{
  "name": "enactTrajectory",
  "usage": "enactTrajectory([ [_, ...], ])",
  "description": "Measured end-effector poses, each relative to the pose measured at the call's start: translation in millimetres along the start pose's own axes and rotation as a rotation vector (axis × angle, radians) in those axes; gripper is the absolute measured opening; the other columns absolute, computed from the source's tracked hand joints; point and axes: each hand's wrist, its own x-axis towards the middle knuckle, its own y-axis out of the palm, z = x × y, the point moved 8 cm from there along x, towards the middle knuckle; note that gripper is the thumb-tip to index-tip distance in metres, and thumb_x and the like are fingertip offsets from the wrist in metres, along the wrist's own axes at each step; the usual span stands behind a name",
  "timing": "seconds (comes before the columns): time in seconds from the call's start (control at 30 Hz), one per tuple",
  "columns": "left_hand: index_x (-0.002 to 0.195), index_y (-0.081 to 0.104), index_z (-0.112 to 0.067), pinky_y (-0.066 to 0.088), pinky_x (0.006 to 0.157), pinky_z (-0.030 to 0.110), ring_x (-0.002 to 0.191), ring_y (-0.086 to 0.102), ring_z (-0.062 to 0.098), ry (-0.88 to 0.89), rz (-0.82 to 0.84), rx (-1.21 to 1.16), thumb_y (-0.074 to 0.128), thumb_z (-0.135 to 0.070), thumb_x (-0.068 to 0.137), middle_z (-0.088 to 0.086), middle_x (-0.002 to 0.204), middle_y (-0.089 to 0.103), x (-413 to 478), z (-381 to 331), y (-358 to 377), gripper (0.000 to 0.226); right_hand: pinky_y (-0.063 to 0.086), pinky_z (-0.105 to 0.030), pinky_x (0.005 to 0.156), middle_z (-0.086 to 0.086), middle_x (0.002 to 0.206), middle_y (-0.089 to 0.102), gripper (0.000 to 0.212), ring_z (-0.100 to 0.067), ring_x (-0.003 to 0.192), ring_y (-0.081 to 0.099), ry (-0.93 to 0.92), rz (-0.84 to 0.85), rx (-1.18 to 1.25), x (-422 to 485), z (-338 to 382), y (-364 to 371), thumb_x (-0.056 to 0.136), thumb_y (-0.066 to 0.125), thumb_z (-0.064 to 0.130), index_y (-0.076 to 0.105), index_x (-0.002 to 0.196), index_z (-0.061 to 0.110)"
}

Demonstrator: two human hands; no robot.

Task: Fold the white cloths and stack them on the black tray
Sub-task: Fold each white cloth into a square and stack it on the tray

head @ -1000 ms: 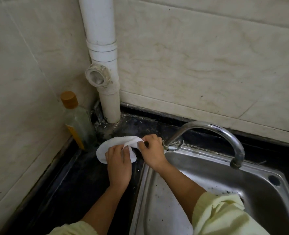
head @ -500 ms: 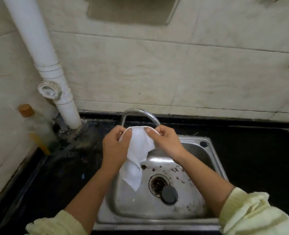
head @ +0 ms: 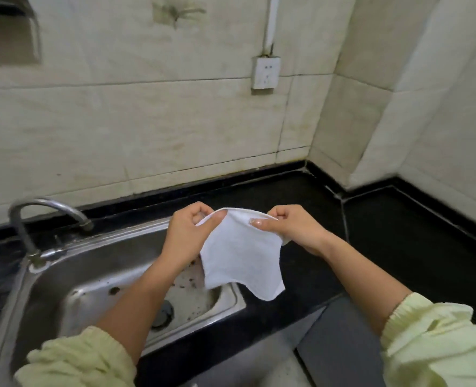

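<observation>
A small white cloth (head: 241,259) hangs in the air above the right rim of the steel sink (head: 97,277) and the black counter (head: 309,208). My left hand (head: 188,237) pinches its upper left corner. My right hand (head: 294,229) pinches the upper right corner, so the top edge is stretched between the two hands. The lower part of the cloth dangles loose with one corner pointing down. No black tray is in view.
A curved metal tap (head: 45,212) stands at the sink's left back. The sink drain (head: 163,312) shows below my left forearm. A white wall socket (head: 265,72) sits on the tiled wall. The counter turns a corner at the right.
I lifted the cloth off the counter beside the white pipe and carried it right, past the tap and over the sink. The view swung right with it; pipe and bottle left the frame.
</observation>
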Motion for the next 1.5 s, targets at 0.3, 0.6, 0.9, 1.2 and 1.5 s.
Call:
enactTrajectory([
  [0.3,0.065,0.072,-0.028,0.037,0.055,0.019,0.053,0.049,0.004,0.089,0.370,0.243,0.085,-0.040,0.064,0.001,0.061,0.064,11.9,-38.6,171.3,0.018,0.043,-0.020,0.057,0.004,0.062,0.063,0.018,-0.006,0.058,0.057,0.195,-0.094,-0.019,-84.3,-84.0,-160.5,0.072,0.084,0.020,0.069,0.071,0.010],
  [0.6,0.079,0.076,-0.026,0.050,0.075,0.024,0.083,0.062,0.001,0.305,0.706,0.452,0.075,-0.039,0.077,-0.014,0.081,0.069,36.9,-57.6,332.4,0.012,0.048,-0.017,0.060,-0.002,0.075,0.073,0.007,-0.005,0.066,0.064,0.256,-0.490,-0.009,-133.7,-161.7,-284.7,0.074,0.080,0.012,0.077,0.078,0.006],
  [0.9,0.091,0.074,-0.022,0.043,0.068,0.020,0.078,0.057,0.007,0.391,0.613,0.356,0.068,-0.028,0.087,-0.004,0.086,0.064,106.9,-56.9,449.3,0.009,0.046,-0.011,0.058,0.003,0.076,0.072,0.012,-0.002,0.068,0.061,0.323,-0.847,0.093,-135.9,-224.4,-390.3,0.080,0.072,0.002,0.077,0.080,0.013],
  [1.2,0.085,0.073,-0.016,0.050,0.068,0.010,0.071,0.066,-0.001,0.074,0.812,-0.032,0.070,-0.012,0.085,-0.007,0.075,0.073,150.1,-44.4,527.6,0.005,0.054,-0.029,0.075,-0.004,0.079,0.071,0.019,-0.013,0.076,0.063,0.362,-1.005,0.314,-124.8,-256.3,-450.2,0.080,0.062,-0.003,0.076,0.077,0.011],
  [1.5,0.058,0.067,-0.015,0.050,0.062,0.016,0.070,0.060,0.013,-0.379,1.135,-0.080,0.079,-0.011,0.063,0.001,0.067,0.063,115.5,28.0,548.1,0.014,0.048,-0.028,0.069,-0.004,0.063,0.056,0.023,-0.017,0.070,0.053,0.580,-0.776,0.427,-139.2,-322.4,-420.2,0.077,0.060,-0.002,0.064,0.058,0.011],
])
